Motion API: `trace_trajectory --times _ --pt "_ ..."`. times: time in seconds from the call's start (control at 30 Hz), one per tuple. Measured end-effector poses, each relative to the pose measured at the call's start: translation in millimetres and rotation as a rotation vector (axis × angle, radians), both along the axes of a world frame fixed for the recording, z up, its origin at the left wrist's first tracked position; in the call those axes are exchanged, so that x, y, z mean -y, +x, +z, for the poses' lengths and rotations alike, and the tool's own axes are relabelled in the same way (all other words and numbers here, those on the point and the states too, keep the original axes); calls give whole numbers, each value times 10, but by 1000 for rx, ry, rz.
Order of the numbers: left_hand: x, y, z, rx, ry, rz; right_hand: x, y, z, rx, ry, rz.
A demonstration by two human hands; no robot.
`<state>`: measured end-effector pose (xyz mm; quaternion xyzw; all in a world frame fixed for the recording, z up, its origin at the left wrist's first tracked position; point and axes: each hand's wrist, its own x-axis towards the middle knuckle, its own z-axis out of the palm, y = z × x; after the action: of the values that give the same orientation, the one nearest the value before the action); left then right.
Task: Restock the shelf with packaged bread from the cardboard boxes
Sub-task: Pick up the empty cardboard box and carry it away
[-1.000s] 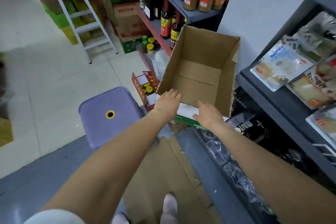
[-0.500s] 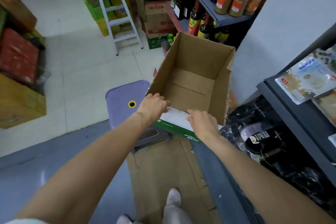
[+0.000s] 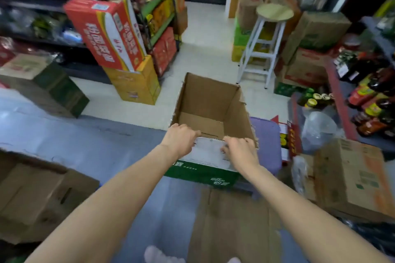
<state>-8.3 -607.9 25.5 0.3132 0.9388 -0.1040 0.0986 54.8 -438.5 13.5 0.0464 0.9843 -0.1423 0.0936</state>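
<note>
Flattened brown cardboard sheet (image 3: 233, 226) lies on the grey floor by the person's feet. Above it, both hands grip the near rim of the open, empty brown cardboard box w/ green-and-white outer panel (image 3: 211, 100) — left hand (image 3: 180, 139) and right hand (image 3: 241, 150) w/ fingers curled over the edge, box tilted away. Purple plastic stool (image 3: 267, 136) just right of it. Farther off — white round-top stool (image 3: 265, 45). No bread in view.

The open cardboard box (image 3: 210, 104) is made of matt brown corrugated board, printed white and green on its near outer wall. A smooth purple plastic stool (image 3: 267, 136) and a glossy pale tiled floor (image 3: 205, 49) are seen around it.
</note>
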Motion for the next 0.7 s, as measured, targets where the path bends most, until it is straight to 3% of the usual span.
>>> trace_trajectory --times 0.33,0.5,0.7 --pt "2873 252 9 38 -12 515 2819 -747 -214 -119 15 473" --pt "3782 599 -119 46 -23 735 3935 -845 -285 -158 73 785" --pt "4395 924 -394 77 -17 931 4788 -772 -470 -153 121 1012"
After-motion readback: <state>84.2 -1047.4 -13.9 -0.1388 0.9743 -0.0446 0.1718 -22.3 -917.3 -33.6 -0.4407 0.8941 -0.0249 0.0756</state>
